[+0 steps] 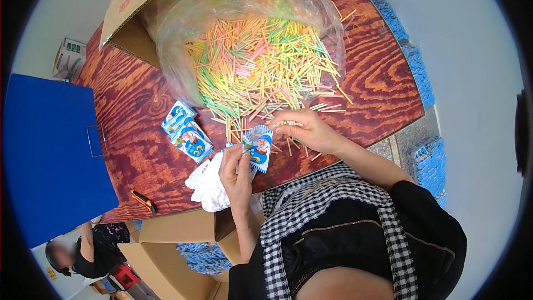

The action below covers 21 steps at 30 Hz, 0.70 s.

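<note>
Head view: left hand (235, 171) pinches a blue-and-white packet (260, 149) over the table (383, 78), near its front edge; right hand (311, 131), just beside it, clasps a stick bundle (289, 124). Loose coloured sticks (264, 75) spill from a clear bag (176, 58); further packets (189, 136) lie left.

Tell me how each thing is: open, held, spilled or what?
Blue-and-white packet: held, top looks open
Left hand: closed on that packet
Right hand: closed around a stick bundle
Loose sticks: heaped, spilled out
Plastic bag: open
Upper cardboard box: open
Lower cardboard box: open
Packet pile: overlapping
White cloth: crumpled
Box cutter: lying down, blade unclear
</note>
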Available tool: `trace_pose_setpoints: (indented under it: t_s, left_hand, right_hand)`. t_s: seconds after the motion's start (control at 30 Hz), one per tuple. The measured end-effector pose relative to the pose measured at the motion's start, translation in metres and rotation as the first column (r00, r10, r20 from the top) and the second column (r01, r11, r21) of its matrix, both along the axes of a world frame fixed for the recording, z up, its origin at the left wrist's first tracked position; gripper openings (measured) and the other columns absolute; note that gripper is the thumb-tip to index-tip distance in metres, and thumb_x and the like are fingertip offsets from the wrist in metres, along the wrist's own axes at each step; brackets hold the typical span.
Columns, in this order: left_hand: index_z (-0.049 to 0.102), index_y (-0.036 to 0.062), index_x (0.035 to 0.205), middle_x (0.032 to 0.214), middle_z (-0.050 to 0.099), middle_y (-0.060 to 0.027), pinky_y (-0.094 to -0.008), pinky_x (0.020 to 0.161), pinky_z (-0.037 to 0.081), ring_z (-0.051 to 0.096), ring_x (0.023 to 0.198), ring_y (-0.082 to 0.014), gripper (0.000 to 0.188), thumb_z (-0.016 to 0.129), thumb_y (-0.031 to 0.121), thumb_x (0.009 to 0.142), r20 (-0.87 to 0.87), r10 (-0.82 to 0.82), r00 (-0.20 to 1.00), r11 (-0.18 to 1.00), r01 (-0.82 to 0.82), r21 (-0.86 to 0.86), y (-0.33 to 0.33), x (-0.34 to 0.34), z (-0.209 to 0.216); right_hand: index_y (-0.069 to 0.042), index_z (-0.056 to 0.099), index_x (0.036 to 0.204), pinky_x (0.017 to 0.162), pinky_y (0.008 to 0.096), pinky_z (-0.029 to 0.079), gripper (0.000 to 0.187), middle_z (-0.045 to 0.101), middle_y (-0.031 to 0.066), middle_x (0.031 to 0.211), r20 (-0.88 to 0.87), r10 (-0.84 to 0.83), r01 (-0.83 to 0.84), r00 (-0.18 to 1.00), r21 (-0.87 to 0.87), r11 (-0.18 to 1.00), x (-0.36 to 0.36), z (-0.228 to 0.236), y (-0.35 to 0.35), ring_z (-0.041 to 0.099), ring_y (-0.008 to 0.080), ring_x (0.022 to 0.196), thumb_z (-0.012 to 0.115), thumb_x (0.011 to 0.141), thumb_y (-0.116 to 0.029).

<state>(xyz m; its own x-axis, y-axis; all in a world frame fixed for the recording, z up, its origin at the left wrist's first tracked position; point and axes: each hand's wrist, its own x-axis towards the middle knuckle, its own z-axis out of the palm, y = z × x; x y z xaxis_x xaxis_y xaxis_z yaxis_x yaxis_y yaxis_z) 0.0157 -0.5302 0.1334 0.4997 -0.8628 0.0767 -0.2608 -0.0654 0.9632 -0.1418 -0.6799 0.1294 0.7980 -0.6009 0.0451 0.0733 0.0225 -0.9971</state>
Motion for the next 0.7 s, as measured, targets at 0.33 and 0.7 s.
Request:
trace_pose_setpoints:
  t_s: [0.33, 0.7]
  left_hand:
    - [0.064, -0.0073, 0.096, 0.095, 0.062, -0.0111, -0.0268, 0.076, 0.044, 0.058, 0.086, -0.0175, 0.012, 0.059, -0.003, 0.085, 0.042, -0.015, 0.999, 1.0, 0.014, 0.02, 0.002, -0.002, -0.006]
    - [0.063, -0.0059, 0.097, 0.093, 0.061, -0.006, -0.0234, 0.075, 0.043, 0.055, 0.085, -0.0113, 0.014, 0.055, 0.005, 0.092, -0.32, 0.027, 0.947, 0.998, -0.046, -0.052, -0.014, -0.029, -0.013]
  right_hand:
    - [0.001, 0.059, 0.098, 0.079, 0.0307, 0.051, 0.017, 0.066, 0.0136, 0.095, 0.197, -0.015, -0.028, 0.98, 0.214, 0.976, -0.002, 0.012, -0.013, 0.064, 0.0188, 0.088, 0.05, 0.097, -0.013]
    - [-0.004, 0.048, 0.107, 0.092, 0.036, 0.048, 0.019, 0.059, 0.0269, 0.117, 0.376, -0.227, -0.049, 0.898, 0.599, 0.8, 0.035, 0.033, 0.004, 0.061, 0.0245, 0.106, 0.044, 0.1, -0.021]
